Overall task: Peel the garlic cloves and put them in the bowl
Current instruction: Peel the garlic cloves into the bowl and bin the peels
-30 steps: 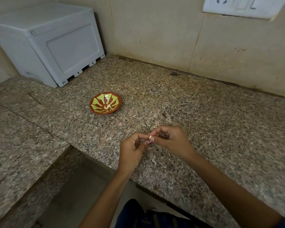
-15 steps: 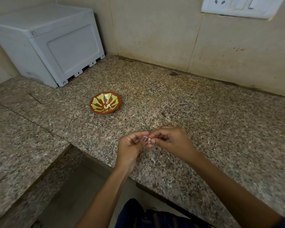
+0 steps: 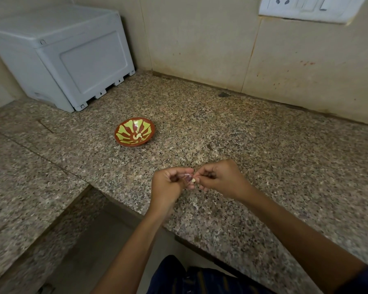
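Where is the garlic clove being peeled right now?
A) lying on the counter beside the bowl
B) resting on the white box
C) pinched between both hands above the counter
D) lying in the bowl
C: the clove sits between the fingertips of the left hand and the right hand, well clear of the bowl.

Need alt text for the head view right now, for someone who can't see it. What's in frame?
Two hands meet over a speckled granite counter, the left hand and right hand both pinching a small garlic clove between their fingers. Farther back to the left sits a red bowl with a yellow pattern, holding pale peeled pieces, and a white plastic box stands in the corner.
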